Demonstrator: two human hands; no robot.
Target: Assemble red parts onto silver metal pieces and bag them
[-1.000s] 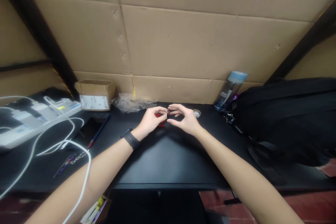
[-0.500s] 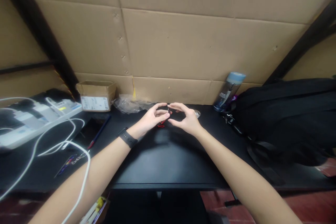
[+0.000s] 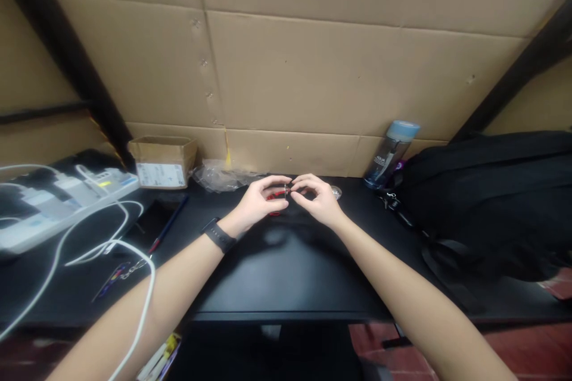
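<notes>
Both hands meet above the middle of the black desk. My left hand, with a black watch on its wrist, pinches a small red object; it is too small to name. My right hand pinches the same piece from the other side, fingertips touching the left hand's. More red shows under the left fingers.
A small cardboard box and crumpled clear plastic lie at the back left. White cables and a power strip fill the left side, next to a pen. A blue-capped bottle and a black backpack stand on the right.
The fingertips of both hands have drawn closer together around the red object. The arms have hardly moved.
</notes>
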